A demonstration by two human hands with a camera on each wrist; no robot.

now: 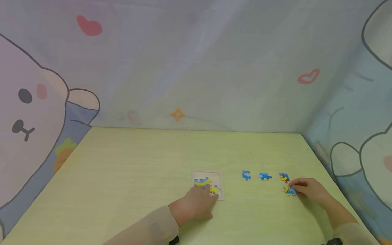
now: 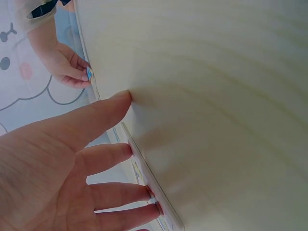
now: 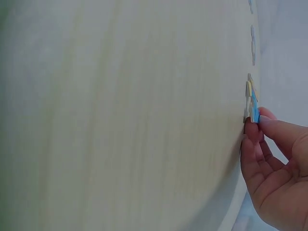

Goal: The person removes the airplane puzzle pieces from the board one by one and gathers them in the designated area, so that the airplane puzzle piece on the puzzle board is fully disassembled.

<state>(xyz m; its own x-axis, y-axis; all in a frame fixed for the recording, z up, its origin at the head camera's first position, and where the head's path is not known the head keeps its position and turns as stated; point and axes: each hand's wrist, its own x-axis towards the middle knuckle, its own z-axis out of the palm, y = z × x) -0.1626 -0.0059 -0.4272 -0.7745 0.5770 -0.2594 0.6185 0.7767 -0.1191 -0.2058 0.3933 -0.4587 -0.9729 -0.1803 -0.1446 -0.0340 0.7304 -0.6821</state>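
My left hand [image 1: 196,204] rests on a small square puzzle tray [image 1: 215,175], its fingers fairly straight and spread in the left wrist view. Blue-and-yellow puzzle pieces [image 1: 215,190] lie inside the tray, partly covered by the fingers. Over on the right, my right hand [image 1: 310,191] pinches a blue-and-yellow puzzle piece [image 3: 255,109] between thumb and fingertips. That piece is tilted up at its near edge in the right wrist view. Just behind it lies another piece [image 1: 284,177] in blue, red and yellow.
Two more loose pieces lie in a row between the tray and the right hand: a blue one [image 1: 246,175] and a blue one with red [image 1: 264,176]. The pale wooden table [image 1: 137,160] meets cartoon-printed cloth walls [image 1: 196,68] at its back and sides.
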